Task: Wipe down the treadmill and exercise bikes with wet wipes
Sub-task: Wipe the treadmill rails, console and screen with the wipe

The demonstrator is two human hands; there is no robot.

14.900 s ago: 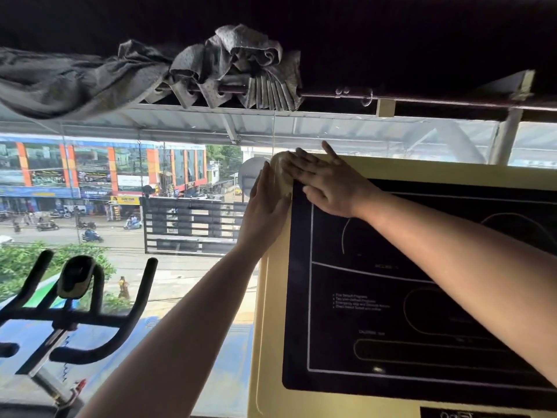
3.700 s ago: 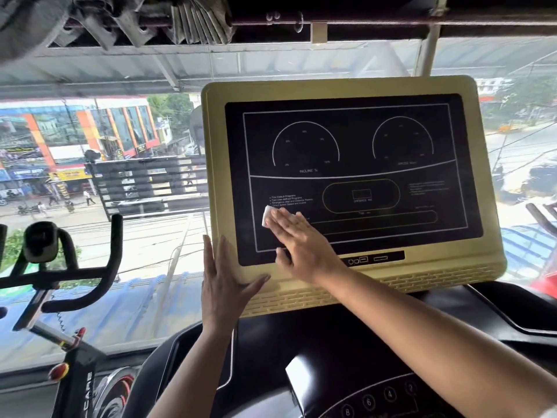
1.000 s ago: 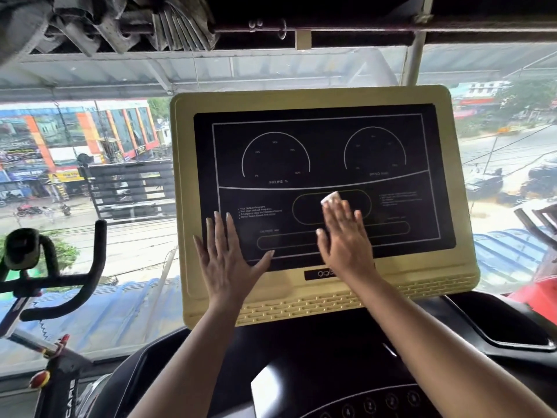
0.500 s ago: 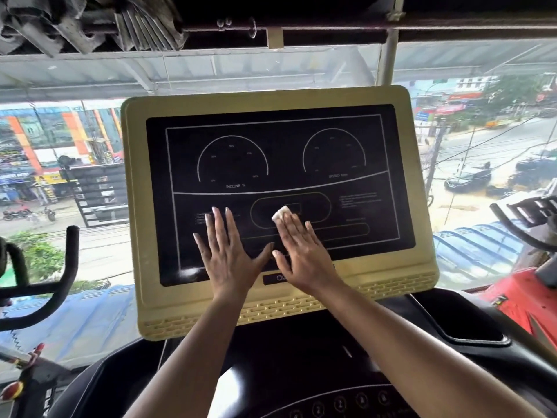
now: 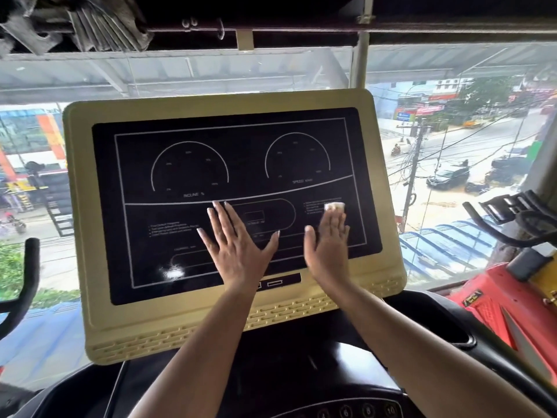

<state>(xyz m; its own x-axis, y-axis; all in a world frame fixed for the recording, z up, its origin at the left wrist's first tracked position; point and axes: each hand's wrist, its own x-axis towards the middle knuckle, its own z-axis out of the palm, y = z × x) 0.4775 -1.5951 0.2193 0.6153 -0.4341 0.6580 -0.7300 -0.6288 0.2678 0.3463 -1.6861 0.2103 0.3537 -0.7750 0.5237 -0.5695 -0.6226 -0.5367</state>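
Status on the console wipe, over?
Left hand flat, open on treadmill screen centre. Right hand flat, pressing wet wipe at its right side. Left hand sits in the wipe's path leftward.

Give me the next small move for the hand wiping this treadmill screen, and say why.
Probably slide the right hand, with the wipe pressed under it, up toward the speed dial. The wipe sits near the right edge of the black panel, so little is left sideways, and the left hand lies flat on the panel.
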